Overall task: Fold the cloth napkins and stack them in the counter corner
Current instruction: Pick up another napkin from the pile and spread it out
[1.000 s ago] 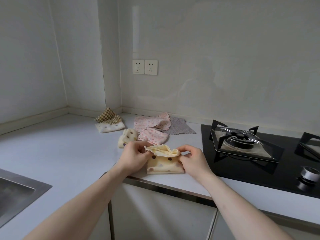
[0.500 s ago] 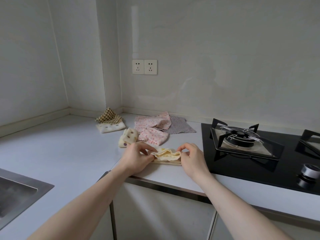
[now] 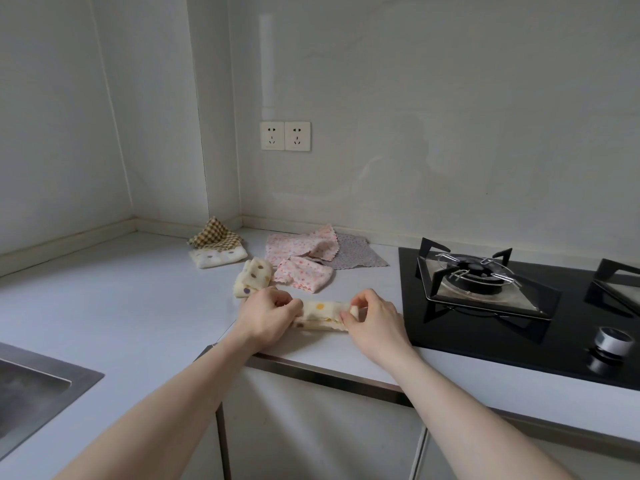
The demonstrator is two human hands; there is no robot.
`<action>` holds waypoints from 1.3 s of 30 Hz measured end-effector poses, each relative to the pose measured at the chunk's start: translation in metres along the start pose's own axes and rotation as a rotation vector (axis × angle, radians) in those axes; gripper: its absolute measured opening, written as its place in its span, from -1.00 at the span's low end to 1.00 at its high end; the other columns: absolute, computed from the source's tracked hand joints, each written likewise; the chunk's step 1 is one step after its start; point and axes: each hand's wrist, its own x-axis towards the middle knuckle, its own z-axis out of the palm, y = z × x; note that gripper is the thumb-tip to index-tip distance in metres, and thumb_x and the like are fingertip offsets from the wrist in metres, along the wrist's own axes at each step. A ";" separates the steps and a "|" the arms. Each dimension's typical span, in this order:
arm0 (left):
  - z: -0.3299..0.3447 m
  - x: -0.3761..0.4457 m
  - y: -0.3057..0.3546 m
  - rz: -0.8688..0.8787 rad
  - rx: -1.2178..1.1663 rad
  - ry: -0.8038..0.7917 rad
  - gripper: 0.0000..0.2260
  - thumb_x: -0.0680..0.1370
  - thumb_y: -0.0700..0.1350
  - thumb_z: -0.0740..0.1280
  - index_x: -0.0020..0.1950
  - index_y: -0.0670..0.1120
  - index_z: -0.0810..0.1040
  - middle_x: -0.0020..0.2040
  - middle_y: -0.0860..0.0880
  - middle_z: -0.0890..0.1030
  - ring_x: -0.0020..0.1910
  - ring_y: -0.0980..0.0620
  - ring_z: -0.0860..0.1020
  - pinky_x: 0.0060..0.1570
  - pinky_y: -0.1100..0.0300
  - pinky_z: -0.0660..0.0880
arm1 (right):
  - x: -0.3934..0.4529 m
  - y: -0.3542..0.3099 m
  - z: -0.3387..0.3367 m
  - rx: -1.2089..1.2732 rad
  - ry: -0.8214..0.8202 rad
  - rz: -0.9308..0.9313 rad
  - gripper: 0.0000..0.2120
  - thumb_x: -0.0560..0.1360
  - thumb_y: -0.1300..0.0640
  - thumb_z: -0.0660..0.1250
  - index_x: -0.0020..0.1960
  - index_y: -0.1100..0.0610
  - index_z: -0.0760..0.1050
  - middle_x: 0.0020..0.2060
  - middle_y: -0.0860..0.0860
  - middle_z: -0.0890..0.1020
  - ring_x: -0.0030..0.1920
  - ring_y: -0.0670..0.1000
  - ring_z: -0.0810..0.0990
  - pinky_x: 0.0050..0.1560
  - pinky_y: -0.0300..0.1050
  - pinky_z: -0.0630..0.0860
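My left hand (image 3: 266, 315) and right hand (image 3: 372, 315) each pinch one end of the dotted napkin (image 3: 320, 313), folded into a narrow strip flat on the tabletop (image 3: 131, 306) near its front edge, beside the stove (image 3: 519, 306).

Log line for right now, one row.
left hand: pinches dotted napkin | right hand: pinches same | napkin: narrow strip on counter

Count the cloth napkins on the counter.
7: checked napkin on a white one by the corner, dotted napkin, two pink floral, grey, and one in both hands. More may hide underneath.
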 end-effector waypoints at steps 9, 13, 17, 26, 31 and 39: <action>-0.005 -0.005 0.003 0.007 0.069 0.006 -0.63 0.42 0.05 0.43 0.17 0.17 0.41 0.14 0.19 0.51 0.00 0.22 0.52 0.16 0.05 0.42 | 0.001 0.000 -0.001 -0.008 -0.054 0.010 -0.66 0.55 -0.14 0.32 0.29 -0.09 0.51 0.20 -0.09 0.61 0.25 0.03 0.54 0.28 -0.02 0.43; -0.003 -0.004 0.001 0.058 0.147 -0.090 -0.66 0.47 0.28 0.28 0.19 0.22 0.51 0.22 0.18 0.50 0.14 0.13 0.46 0.28 0.03 0.35 | -0.001 0.000 -0.001 -0.037 -0.095 -0.007 -0.77 0.57 -0.15 0.28 0.15 -0.09 0.49 0.12 -0.09 0.59 0.18 0.04 0.54 0.22 0.00 0.41; -0.007 -0.005 0.006 0.092 0.151 -0.155 -0.60 0.38 0.42 0.25 0.04 0.19 0.51 0.03 0.23 0.55 0.04 0.16 0.50 0.13 0.07 0.44 | -0.002 0.000 -0.004 -0.020 -0.124 -0.045 -0.84 0.57 -0.14 0.23 0.09 -0.11 0.42 0.06 -0.15 0.58 0.14 0.02 0.53 0.18 0.00 0.41; -0.012 -0.009 0.018 0.013 -0.080 -0.239 -0.82 0.46 -0.14 0.47 -0.06 0.01 0.49 -0.23 0.06 0.65 -0.24 0.08 0.58 -0.20 0.14 0.51 | -0.005 0.005 -0.004 0.170 -0.130 0.025 -0.82 0.43 -0.16 0.34 -0.02 -0.16 0.43 -0.20 -0.16 0.59 -0.06 -0.13 0.52 0.05 -0.10 0.44; -0.021 0.001 0.026 -0.107 -0.051 -0.284 -0.81 0.37 0.02 0.41 -0.04 0.17 0.54 -0.13 0.16 0.65 -0.09 0.13 0.58 -0.08 0.13 0.51 | 0.003 -0.002 -0.010 0.262 -0.207 0.161 -0.82 0.39 -0.15 0.41 -0.05 -0.15 0.52 -0.17 -0.21 0.67 -0.08 -0.16 0.60 -0.03 -0.14 0.53; -0.058 -0.002 0.122 -0.526 -0.407 -0.325 -0.78 0.52 0.09 0.45 0.01 -0.03 0.57 -0.09 -0.01 0.67 -0.07 -0.04 0.63 -0.04 0.06 0.55 | 0.025 -0.044 -0.108 0.559 -0.460 0.594 -0.84 0.54 -0.03 0.45 0.04 0.04 0.63 -0.08 -0.04 0.75 0.00 0.00 0.72 0.02 -0.03 0.65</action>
